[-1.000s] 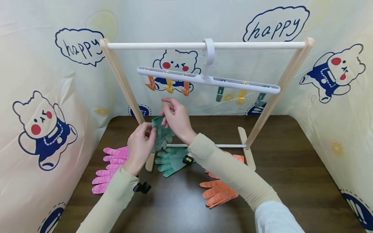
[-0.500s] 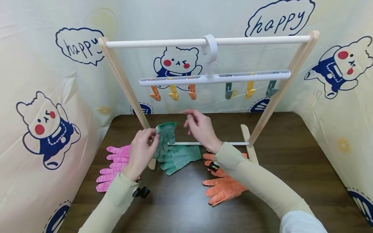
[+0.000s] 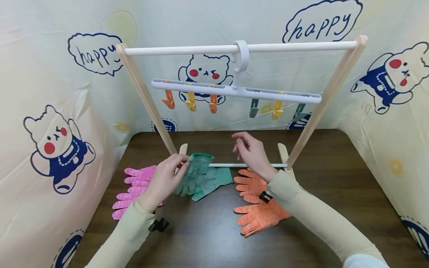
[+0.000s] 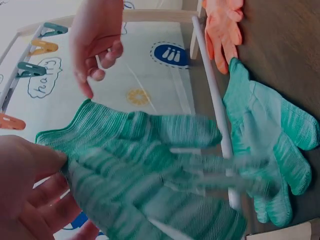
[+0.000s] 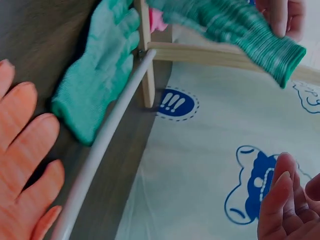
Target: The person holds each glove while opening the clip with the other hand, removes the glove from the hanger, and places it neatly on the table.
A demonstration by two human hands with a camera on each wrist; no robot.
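Observation:
My left hand [image 3: 164, 180] pinches a green streaky knit glove [image 4: 130, 155] by the edge of its cuff, and the glove's fingers hang down. A second green glove [image 3: 219, 178] lies on the table behind and partly under it in the head view. My right hand [image 3: 253, 153] is apart from the glove, over the rack's lower bar [image 3: 228, 165], with loosely bent fingers and nothing in them. Above both hands a white clip hanger [image 3: 231, 91] hangs tilted, its orange, yellow and dark green clips [image 3: 191, 101] holding nothing.
Pink gloves [image 3: 137, 182] lie left, partly behind my left forearm. Orange gloves [image 3: 261, 216] lie right, partly under my right forearm. The hanger hooks over the rack's white top rod [image 3: 187, 50], between wooden posts [image 3: 328, 100]. Patterned sheeting surrounds the brown table [image 3: 207, 238].
My right hand has come away from the green glove and moved right and down. The left hand has lowered the glove slightly rightward. The hanger has swung and tilts again.

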